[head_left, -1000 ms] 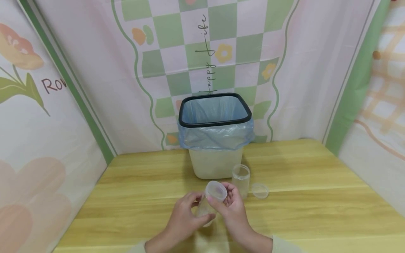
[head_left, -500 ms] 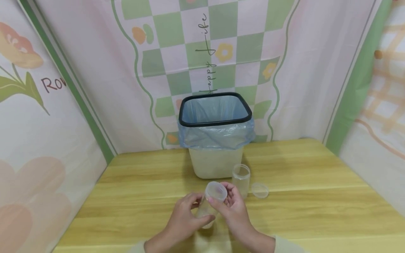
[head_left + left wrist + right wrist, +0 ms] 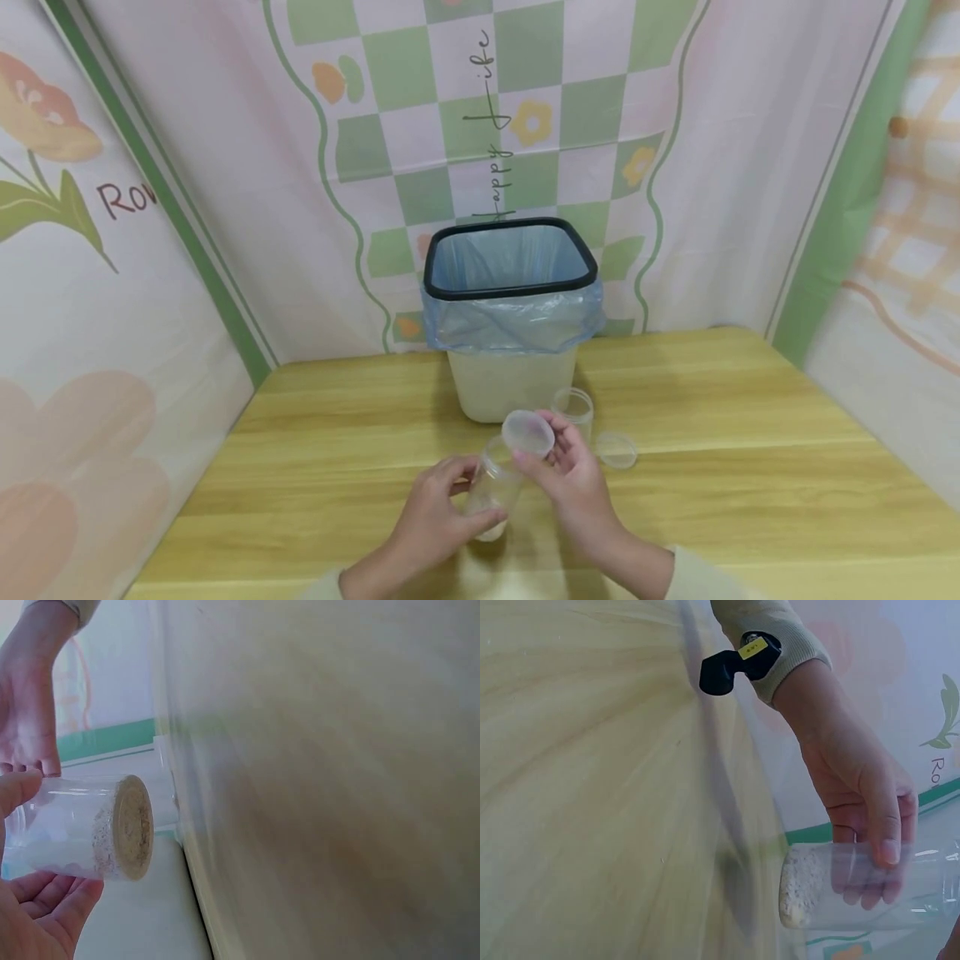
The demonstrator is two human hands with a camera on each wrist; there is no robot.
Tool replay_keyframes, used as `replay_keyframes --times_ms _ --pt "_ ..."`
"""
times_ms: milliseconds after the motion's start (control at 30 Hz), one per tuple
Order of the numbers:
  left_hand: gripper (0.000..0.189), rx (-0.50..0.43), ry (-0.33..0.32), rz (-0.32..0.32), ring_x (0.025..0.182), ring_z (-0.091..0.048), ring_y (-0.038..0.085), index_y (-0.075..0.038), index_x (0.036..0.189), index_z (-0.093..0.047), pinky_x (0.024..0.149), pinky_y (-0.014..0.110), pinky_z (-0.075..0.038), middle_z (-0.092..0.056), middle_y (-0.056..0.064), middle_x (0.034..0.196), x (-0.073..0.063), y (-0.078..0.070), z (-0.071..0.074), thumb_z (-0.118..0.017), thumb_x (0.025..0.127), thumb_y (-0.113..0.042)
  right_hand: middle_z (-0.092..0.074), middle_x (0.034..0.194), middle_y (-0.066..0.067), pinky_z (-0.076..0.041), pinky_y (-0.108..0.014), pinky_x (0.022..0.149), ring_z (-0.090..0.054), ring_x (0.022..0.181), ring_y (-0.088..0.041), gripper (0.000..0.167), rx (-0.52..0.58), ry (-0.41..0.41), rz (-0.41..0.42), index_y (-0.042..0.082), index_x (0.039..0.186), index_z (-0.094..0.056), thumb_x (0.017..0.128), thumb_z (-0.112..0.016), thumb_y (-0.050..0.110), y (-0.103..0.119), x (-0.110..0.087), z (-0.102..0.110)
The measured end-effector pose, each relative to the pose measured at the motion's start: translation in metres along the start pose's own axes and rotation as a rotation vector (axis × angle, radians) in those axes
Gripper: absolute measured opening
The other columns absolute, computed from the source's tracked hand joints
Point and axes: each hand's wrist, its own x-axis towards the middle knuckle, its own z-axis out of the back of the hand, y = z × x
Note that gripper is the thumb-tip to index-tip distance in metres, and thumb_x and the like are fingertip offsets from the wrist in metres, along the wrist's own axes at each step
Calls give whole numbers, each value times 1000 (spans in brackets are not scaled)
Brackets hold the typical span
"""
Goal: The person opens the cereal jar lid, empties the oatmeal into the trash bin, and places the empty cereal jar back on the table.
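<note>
Tilted above the table, a clear plastic jar [image 3: 497, 492] is gripped by my left hand [image 3: 442, 504], thumb on one side and fingers on the other. A layer of pale, speckled grainy matter [image 3: 801, 887] lies at its bottom, visible in the right wrist view; the left wrist view shows the base [image 3: 133, 829] off the tabletop. My right hand [image 3: 573, 487] pinches a round translucent lid [image 3: 528, 432], which is off the jar, just above and right of its mouth. Behind that hand stands a second clear jar [image 3: 573, 406], uncapped and partly hidden.
Another clear lid [image 3: 617, 451] lies flat on the wood-grain table [image 3: 720, 500] right of the second jar. At the back stands a pale bin [image 3: 510, 387] with a blue liner bag [image 3: 513, 325] under a black rim. Printed curtains [image 3: 300, 250] enclose the table.
The lid has come off the jar: my right hand has moved it up and to the right, baring the jar's mouth. My left hand has stayed nearly in place around the jar.
</note>
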Motion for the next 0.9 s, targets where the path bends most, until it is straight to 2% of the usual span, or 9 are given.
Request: replay_keyframes --times_ms 300,533,700,900 --pt "47 -8 -2 17 98 -63 18 -5 112 -65 82 27 -55 -64 0 106 0 4 0 -87 73 -23 -50 130 -21 -47 -26 95 -57 112 -18 56 -31 15 67 -5 137 -43 86 -65 -6 7 4 15" --pt "47 -38 -5 39 99 -63 21 -5 111 -66 83 25 -54 -64 1 107 -1 4 2 -86 74 -26 -50 131 -23 -49 -26 93 -59 112 -15 56 -52 -19 128 -10 137 -42 86 -65 -9 11 7 28" --pt "46 -60 -7 72 99 -63 20 -7 110 -66 83 25 -54 -64 0 106 -1 5 3 -86 74 -26 -55 130 -14 -47 -25 95 -59 113 -14 55 -65 -44 166 -12 136 -44 85 -66 -10 15 8 38" --pt "43 -91 -8 91 98 -64 19 -8 109 -67 83 27 -54 -65 0 105 -1 9 3 -87 73 -23 -61 120 -7 -48 -22 92 -61 107 -13 51 -110 -60 214 -11 131 -49 83 -67 -12 16 10 50"
